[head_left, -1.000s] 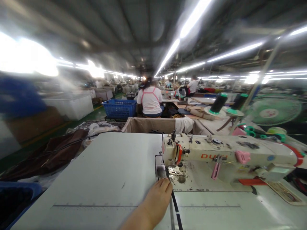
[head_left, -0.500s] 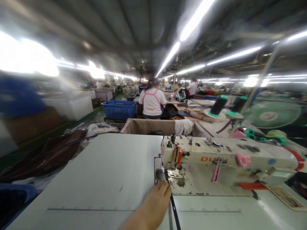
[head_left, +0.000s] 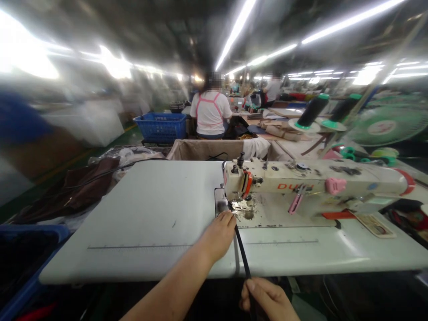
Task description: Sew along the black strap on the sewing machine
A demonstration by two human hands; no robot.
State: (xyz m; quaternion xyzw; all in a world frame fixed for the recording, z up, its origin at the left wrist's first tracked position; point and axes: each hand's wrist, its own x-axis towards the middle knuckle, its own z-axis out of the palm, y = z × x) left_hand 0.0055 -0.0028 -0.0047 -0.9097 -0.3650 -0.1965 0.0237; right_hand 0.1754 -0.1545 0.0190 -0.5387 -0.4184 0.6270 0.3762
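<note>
I've got the black strap running from the presser foot of the sewing machine back across the counter to its near edge, so the feed looks barely begun, most of the strap not yet under the needle. My left hand lies flat, fingertips pressing the strap just before the foot. My right hand, below the counter edge, has its grip closed around the trailing end.

Right hand newly in view, gripping the black strap below the table edge.
</note>
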